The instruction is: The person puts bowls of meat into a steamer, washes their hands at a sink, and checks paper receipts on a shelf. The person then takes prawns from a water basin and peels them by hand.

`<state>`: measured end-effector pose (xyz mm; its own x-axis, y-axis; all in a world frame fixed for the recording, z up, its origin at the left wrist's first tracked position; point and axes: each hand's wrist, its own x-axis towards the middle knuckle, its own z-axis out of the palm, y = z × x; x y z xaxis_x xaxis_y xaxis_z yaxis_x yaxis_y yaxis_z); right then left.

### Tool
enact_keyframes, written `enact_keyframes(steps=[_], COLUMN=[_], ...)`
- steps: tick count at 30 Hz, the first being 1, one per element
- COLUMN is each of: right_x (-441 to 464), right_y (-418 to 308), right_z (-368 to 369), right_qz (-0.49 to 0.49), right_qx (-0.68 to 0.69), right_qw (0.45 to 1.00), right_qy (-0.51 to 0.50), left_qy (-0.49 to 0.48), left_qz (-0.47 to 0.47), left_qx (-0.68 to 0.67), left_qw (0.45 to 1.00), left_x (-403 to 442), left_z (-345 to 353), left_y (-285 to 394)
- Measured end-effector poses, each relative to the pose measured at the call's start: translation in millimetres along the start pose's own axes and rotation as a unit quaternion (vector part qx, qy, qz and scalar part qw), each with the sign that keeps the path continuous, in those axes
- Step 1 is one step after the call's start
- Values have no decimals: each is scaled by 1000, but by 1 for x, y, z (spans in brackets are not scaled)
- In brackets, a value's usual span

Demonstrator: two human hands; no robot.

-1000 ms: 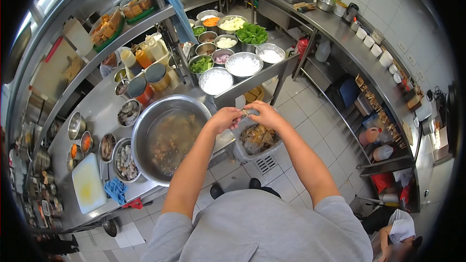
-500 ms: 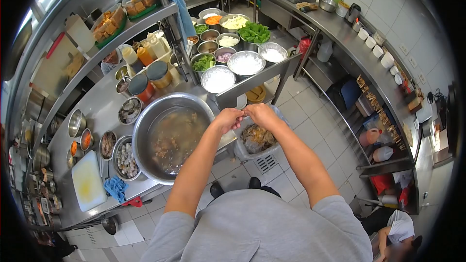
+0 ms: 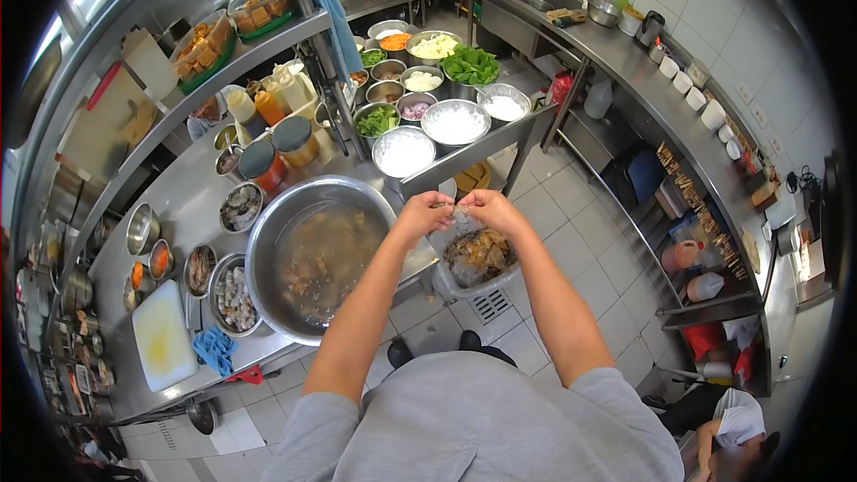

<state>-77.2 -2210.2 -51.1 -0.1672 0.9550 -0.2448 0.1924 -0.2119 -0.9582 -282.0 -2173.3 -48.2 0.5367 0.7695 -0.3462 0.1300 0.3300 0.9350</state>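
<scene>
My left hand point(image 3: 423, 218) and my right hand point(image 3: 490, 212) meet over a lined waste bin point(image 3: 520, 278). Fingers of both are pinched on a small, pale, translucent thing point(image 3: 460, 213) whose kind I cannot make out. Brown and grey scraps point(image 3: 480, 257) fill the bin's clear bag below. Left of my hands stands a large metal basin point(image 3: 259, 232) of cloudy water with brownish pieces in it. Beyond its far left side is a bowl of dark, unpeeled prawns point(image 3: 239, 205); a bowl of paler prawns point(image 3: 236, 299) sits at its near left.
A white cutting board point(image 3: 164, 335) and a blue cloth point(image 3: 214, 350) lie on the steel counter. Ahead stand several bowls of cut vegetables and white powder point(image 3: 403, 153). A steel shelf point(image 3: 295, 27) overhangs the left. Another person point(image 3: 736, 419) is at the lower right.
My hands have moved slightly apart, and the translucent thing now shows between my fingertips. The view has shifted slightly; the bowls and basin stay in place.
</scene>
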Motion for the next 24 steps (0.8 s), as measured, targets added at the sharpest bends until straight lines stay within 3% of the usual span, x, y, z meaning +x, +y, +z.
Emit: enact_keyframes(steps=[2,3,5,7,8,9,11,14,16,20,22,23,24], right_x=[-2,-1,0,-1,-1,-1,-7,-16,-15,-9,-2,-1,1], right_y=[0,0,1,7,9,11,11,8,11,17,24,22,19], right_z=[8,16,35,44,47,51,53,52,51,47,47,45,41], right_qz=[-73,-74,-98,-124,-198,-270,-265,-255,-302,-302,-205,-205,-107], right_qx=[-27,-27,52,14,-52,-117,-126,-207,-257,-247,-168,-168,-56], right_qw=[995,995,982,973,950,917,922,914,882,886,924,924,964], right_qy=[61,61,156,195,234,269,254,239,254,252,275,275,239], left_qy=[71,72,163,159,156,158,109,129,137,146,147,143,139], left_qz=[68,68,63,64,65,67,36,46,44,27,25,40,55], left_qx=[-106,-105,-276,-323,-370,-369,-322,-296,-284,-282,-282,-243,-203], left_qw=[989,989,945,931,914,914,940,945,948,948,948,959,968], left_x=[-3,-3,2,17,17,15,9,2,1,-2,-1,1,1], left_z=[9,14,27,32,34,35,38,43,43,47,49,49,49], left_y=[-6,-8,-13,-32,-31,-31,-29,-24,-24,-20,-20,-22,-24])
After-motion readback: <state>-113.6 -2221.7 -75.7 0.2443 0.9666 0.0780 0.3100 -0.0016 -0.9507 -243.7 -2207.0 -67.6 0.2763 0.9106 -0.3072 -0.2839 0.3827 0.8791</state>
